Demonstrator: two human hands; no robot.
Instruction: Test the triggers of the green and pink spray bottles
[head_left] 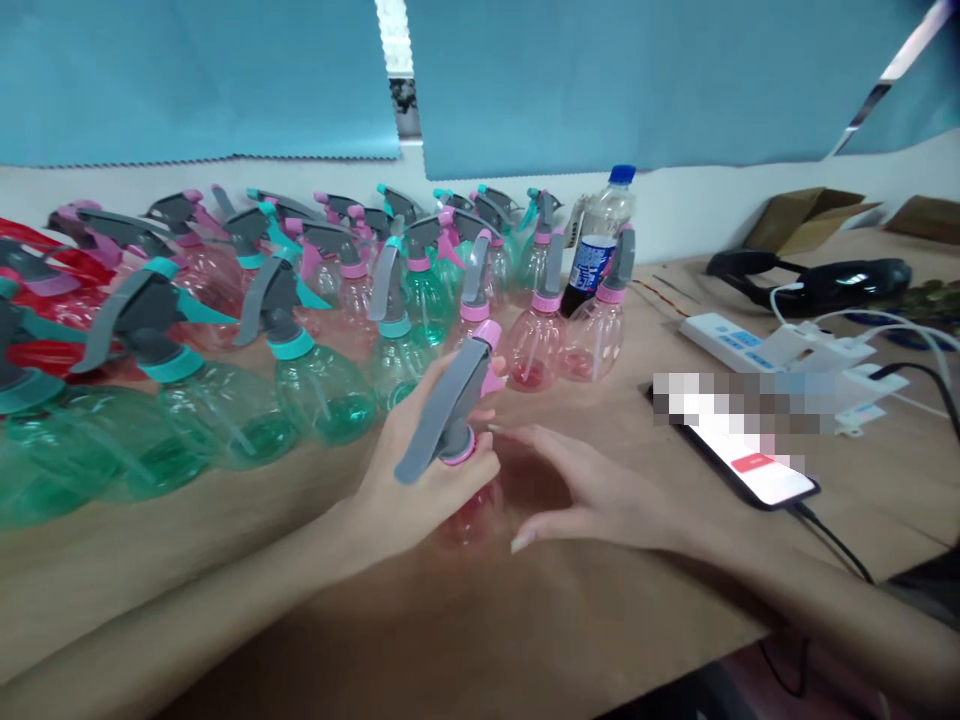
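My left hand (416, 470) is wrapped round the neck of a pink spray bottle (469, 515), just under its grey trigger head with pink collar (450, 410). The bottle stands on the wooden table (525, 620) near the front middle. My right hand (592, 495) lies against the bottle's right side, fingers curved along its clear pink body and touching it. Part of the bottle's body is hidden behind both hands.
Several green and pink spray bottles (322, 380) crowd the table's left and back. A cola bottle (596, 245) stands behind them. A lit phone (739, 450) on a cable lies at right, with a white power strip (750, 345), chargers, black device (832, 280) and cardboard boxes (806, 215) beyond.
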